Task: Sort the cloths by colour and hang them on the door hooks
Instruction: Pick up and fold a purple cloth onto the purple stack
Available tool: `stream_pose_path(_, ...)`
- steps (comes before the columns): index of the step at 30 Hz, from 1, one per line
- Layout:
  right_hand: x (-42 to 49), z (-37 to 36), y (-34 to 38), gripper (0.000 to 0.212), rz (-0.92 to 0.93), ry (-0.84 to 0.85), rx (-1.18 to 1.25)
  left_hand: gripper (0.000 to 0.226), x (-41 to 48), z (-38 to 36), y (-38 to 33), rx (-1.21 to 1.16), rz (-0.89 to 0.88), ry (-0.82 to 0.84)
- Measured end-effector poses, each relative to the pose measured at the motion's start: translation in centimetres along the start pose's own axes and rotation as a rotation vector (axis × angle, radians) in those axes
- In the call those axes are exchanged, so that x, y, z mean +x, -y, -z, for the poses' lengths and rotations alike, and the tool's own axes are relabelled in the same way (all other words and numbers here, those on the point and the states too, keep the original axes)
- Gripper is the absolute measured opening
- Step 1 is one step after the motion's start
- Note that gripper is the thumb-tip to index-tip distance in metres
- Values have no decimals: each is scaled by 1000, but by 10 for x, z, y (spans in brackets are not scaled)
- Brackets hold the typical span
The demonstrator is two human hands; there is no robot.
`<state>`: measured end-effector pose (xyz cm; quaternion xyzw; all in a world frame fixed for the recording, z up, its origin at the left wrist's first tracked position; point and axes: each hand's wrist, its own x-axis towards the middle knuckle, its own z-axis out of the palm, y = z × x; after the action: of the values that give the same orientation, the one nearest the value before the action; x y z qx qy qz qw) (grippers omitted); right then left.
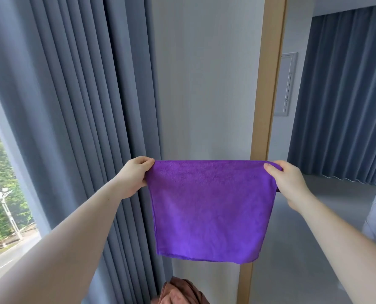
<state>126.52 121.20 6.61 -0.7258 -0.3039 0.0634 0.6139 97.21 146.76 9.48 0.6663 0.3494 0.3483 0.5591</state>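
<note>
A purple cloth (209,211) hangs stretched flat in front of me, in front of a white wall panel (204,84). My left hand (135,176) pinches its top left corner. Its top right corner is gripped by my right hand (289,185). Below, at the bottom edge of the view, a brown cloth (180,291) lies crumpled. No door hooks are in view.
Grey-blue curtains (77,106) hang at the left beside a window (0,205). A wooden door frame (268,84) runs vertically right of the panel. Beyond it lie a room with a pale floor (336,205) and more curtains (345,95).
</note>
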Motion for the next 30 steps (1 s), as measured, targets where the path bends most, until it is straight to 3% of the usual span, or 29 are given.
stream_pose_path(6, -1, 5, -2, 22, 104, -164, -109, 14, -6, -4, -3, -254, 65, 70)
stream_pose_path(9, 0, 14, -4, 29, 92, -157, -156, 22, -7, 1, 0, -347, 87, 163)
stream_pose_path(15, -7, 21, 1, 50, 32, -168, -181, 29, -3, -3, 1, -396, 90, 190)
stream_pose_path(20, -10, 19, 9, 49, 4, -84, -95, 27, -2, -19, -6, -392, 56, 159)
stream_pose_path(25, -14, 16, 21, 15, -50, 103, 77, 28, -6, -40, -21, -297, -51, 93)
stream_pose_path(30, -21, 2, 40, 25, -83, 316, 162, 25, -17, -68, -39, -134, -100, 118)
